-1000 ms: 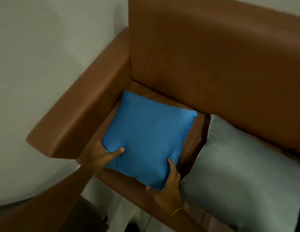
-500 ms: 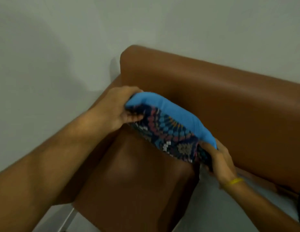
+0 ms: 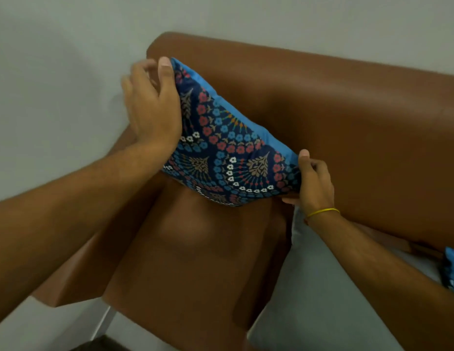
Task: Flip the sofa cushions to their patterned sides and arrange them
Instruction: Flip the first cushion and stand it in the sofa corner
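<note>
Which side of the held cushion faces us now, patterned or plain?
Patterned. The cushion, held in the air by the left hand and right hand, shows flowers; plain blue shows only along its edge.

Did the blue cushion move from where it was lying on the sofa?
Yes. The blue cushion has come up off the sofa seat and is held against the backrest, patterned side out, by the left hand and right hand.

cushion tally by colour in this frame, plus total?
Patterned navy floral with blue backing, held up in both hands: 1, the patterned cushion
Plain grey, lying on the seat: 1, the grey cushion
Blue, only a sliver at the right edge, face cannot be told: 1, the blue cushion
Total: 3 cushions
</note>
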